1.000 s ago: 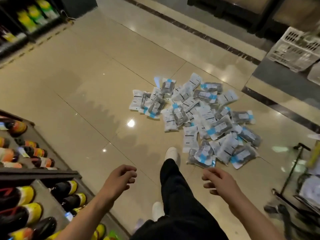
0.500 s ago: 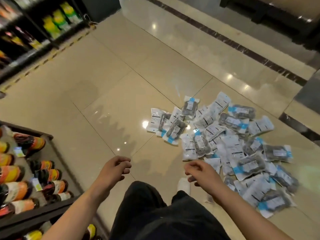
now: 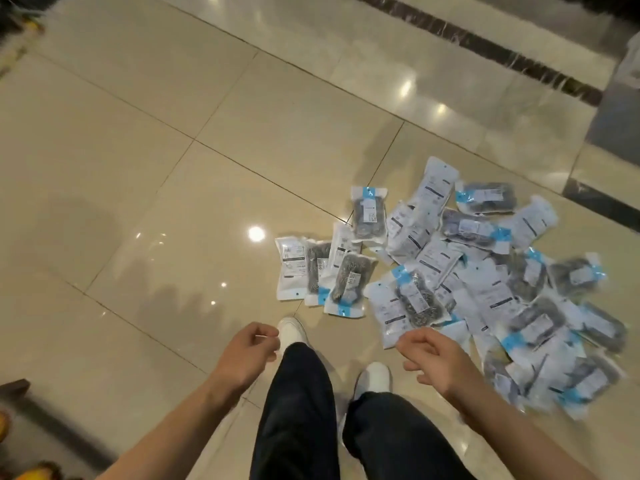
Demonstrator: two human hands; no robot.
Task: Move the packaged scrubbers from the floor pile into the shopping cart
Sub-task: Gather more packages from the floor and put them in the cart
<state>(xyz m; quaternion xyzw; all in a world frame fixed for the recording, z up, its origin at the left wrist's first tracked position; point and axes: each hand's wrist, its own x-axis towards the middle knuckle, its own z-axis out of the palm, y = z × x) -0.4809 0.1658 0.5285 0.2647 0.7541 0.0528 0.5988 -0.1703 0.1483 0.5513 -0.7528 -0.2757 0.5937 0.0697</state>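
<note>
A pile of packaged scrubbers (image 3: 481,271) lies on the beige tiled floor, right of centre: white and clear pouches with blue bands, several showing dark steel wool. A few packets (image 3: 351,284) sit apart at the pile's left edge. My left hand (image 3: 247,351) hangs loosely curled above the floor, left of my white shoe, holding nothing. My right hand (image 3: 431,358) hovers with loosely bent fingers just above the pile's near edge, also holding nothing. The shopping cart is out of view.
My legs in dark trousers and white shoes (image 3: 292,332) stand just before the pile. A shelf corner with colourful bottles (image 3: 20,445) shows at the bottom left. A dark floor border strip (image 3: 485,50) runs across the top right.
The view has tilted down and closer to the pile. Both hands stayed empty. The shelf at the left has mostly slid out of frame, and my feet now stand close to the packets.
</note>
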